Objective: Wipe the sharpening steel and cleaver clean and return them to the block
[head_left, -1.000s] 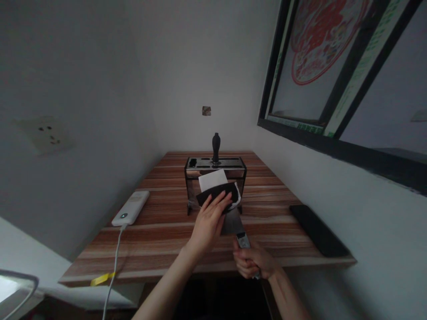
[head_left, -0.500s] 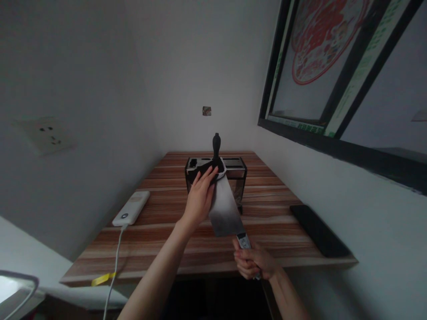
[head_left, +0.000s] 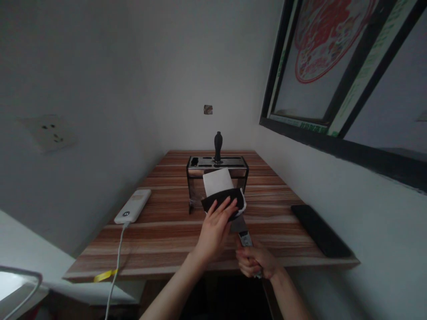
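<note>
A cleaver (head_left: 218,181) with a wide metal blade points away from me over the table, tilted slightly left. My right hand (head_left: 255,261) is wrapped around its patterned handle near the table's front edge. With fingers laid across it, my left hand (head_left: 216,226) presses a black cloth (head_left: 216,198) with a white edge on the lower blade. The cloth hides the middle of the blade. Just beyond the blade stands a knife block (head_left: 233,161) with a slotted metal top, a black-handled tool (head_left: 218,144) upright in it.
On the left of the wood-grain table (head_left: 160,249) lies a white power bank (head_left: 133,206) with a white cable (head_left: 117,253) hanging over the front edge. A black phone (head_left: 320,230) rests on the right. Walls close in the back and both sides.
My left hand has slid the cloth down the blade toward the handle, uncovering the blade's far end. My right hand stays almost in place on the handle.
</note>
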Demonstrator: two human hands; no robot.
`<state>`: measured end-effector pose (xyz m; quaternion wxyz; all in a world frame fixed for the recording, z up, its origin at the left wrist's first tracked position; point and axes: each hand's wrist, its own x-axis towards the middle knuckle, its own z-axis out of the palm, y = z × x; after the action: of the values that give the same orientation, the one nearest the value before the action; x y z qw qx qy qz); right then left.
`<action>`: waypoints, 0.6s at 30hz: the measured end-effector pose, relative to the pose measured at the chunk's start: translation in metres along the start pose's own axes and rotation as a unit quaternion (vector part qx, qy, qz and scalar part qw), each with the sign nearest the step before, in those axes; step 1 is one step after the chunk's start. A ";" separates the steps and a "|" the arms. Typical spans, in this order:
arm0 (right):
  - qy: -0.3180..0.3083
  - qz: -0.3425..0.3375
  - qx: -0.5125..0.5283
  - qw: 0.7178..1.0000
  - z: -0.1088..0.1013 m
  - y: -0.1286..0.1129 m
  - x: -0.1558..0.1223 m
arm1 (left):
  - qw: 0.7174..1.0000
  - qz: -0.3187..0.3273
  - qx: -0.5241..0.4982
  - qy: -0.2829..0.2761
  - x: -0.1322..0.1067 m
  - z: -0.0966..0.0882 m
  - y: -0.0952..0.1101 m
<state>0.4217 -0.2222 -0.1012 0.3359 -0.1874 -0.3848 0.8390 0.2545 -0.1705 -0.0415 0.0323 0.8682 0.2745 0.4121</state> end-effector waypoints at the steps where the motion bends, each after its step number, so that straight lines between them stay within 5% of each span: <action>1: 0.006 0.002 0.000 1.000 0.000 0.000 0.000 | 1.000 0.000 -0.008 -0.010 -0.007 0.003 0.005; 9: 0.055 0.046 -0.041 0.997 -0.005 0.006 0.003 | 0.994 -0.014 -0.088 -0.069 -0.052 0.019 0.034; 18: 0.089 0.054 -0.058 0.993 -0.003 0.006 0.003 | 0.991 -0.032 -0.109 -0.064 -0.055 0.021 0.035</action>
<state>0.4191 -0.2217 -0.1080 0.3115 -0.3012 -0.3905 0.8122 0.2573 -0.2247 -0.0837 0.1578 0.8749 0.2527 0.3819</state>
